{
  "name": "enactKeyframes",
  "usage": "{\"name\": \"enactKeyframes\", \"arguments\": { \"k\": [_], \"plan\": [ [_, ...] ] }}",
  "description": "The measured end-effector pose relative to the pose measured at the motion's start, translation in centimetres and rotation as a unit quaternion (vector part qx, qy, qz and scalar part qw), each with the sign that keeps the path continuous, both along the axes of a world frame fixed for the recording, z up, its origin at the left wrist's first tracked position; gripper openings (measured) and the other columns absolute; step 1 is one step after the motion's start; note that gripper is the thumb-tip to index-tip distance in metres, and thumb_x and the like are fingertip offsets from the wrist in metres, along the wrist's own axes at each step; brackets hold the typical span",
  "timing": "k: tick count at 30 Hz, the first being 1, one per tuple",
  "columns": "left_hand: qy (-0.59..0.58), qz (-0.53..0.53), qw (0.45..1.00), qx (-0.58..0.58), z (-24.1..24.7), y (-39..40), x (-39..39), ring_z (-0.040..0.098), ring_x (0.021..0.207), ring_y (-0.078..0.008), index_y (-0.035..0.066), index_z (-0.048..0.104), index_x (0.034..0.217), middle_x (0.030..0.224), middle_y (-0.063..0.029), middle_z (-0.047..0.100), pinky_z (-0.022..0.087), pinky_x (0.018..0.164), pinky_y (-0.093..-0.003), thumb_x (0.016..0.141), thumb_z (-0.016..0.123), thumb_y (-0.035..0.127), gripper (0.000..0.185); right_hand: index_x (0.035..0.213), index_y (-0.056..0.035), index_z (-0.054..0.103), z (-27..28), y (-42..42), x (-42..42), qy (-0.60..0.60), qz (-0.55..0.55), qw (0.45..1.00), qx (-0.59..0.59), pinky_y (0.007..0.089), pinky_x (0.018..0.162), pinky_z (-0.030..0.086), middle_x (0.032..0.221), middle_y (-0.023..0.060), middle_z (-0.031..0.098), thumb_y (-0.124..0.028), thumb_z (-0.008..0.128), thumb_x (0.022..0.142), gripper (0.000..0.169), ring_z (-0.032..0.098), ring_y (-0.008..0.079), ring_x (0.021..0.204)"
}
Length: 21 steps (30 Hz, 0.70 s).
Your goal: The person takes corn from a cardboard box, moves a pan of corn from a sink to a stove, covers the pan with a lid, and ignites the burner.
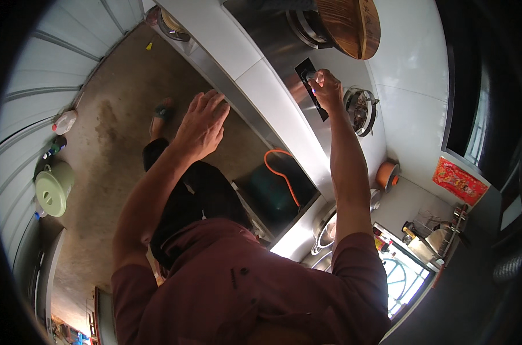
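My right hand (328, 91) reaches over a steel gas cooktop (282, 47), its fingers closed around a control knob (311, 76) on the black panel. Beyond that hand sits a round burner with its pan support (361, 112). A brown wooden lid (347, 28) covers a pot on the other burner, at the top. My left hand (203, 125) hangs in the air in front of the counter, palm down and holding nothing, its fingers slightly bent.
A white tiled counter edge (282, 103) runs diagonally. Below it stand a dark gas cylinder (267, 189) and an orange hose (282, 173). An orange pot (387, 176) and steel pans (328, 230) lie at the right. A green lidded bucket (54, 189) stands by the left wall.
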<state>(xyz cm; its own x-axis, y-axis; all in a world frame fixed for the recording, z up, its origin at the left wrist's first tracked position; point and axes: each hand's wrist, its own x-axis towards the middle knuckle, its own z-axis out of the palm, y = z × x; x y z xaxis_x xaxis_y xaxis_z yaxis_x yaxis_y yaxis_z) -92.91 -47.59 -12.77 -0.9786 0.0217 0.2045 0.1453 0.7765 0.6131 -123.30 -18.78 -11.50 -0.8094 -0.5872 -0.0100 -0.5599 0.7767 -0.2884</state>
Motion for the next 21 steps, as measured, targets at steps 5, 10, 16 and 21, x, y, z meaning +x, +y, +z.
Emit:
{"name": "enactKeyframes", "arguments": {
  "k": [5, 10, 16, 21],
  "plan": [
    [-0.003, -0.017, 1.0, 0.024, 1.1, 1.1, 0.2, 0.043, 0.133, -0.0393, 0.001, 0.051, 0.126, 0.138, -0.0196, 0.046, 0.037, 0.113, -0.051, 0.077, 0.077, 0.01, 0.056, 0.103, -0.0014, 0.064, 0.9, -1.0, 0.1, 0.014, -0.016, 0.998, 0.061, 0.0393, 0.07, 0.056, 0.085, 0.0139, 0.07, -0.028, 0.076, 0.086, 0.034, 0.07, 0.0295, 0.076],
    [0.005, -0.068, 0.997, -0.03, 1.1, 0.4, -1.5, 0.04, 0.139, -0.0357, 0.002, 0.05, 0.137, 0.146, -0.0182, 0.043, 0.029, 0.12, -0.0515, 0.081, 0.072, 0.015, 0.061, 0.103, -0.0038, 0.067, 1.4, -2.2, 0.1, -0.035, -0.09, 0.984, 0.151, 0.0477, 0.083, 0.055, 0.101, 0.018, 0.073, -0.036, 0.071, 0.085, 0.037, 0.07, 0.0384, 0.096],
    [0.056, -0.069, 0.991, -0.103, -1.6, -1.5, -6.2, 0.038, 0.141, -0.0341, 0.005, 0.051, 0.141, 0.15, -0.0179, 0.04, 0.027, 0.121, -0.0521, 0.084, 0.069, 0.015, 0.061, 0.098, -0.004, 0.067, 1.5, -2.2, 0.9, -0.02, -0.105, 0.986, 0.131, 0.0443, 0.076, 0.054, 0.084, 0.0155, 0.07, -0.029, 0.074, 0.083, 0.03, 0.07, 0.0345, 0.081],
    [0.058, -0.068, 0.99, -0.108, -3.8, -1.6, -7.8, 0.039, 0.14, -0.0333, 0.006, 0.051, 0.141, 0.15, -0.018, 0.039, 0.027, 0.121, -0.0524, 0.085, 0.066, 0.015, 0.058, 0.092, -0.0022, 0.066, 1.5, -2.9, 1.4, -0.005, -0.105, 0.989, 0.101, 0.039, 0.068, 0.053, 0.075, 0.0134, 0.065, -0.024, 0.076, 0.082, 0.026, 0.067, 0.0277, 0.072]
  ]
}}
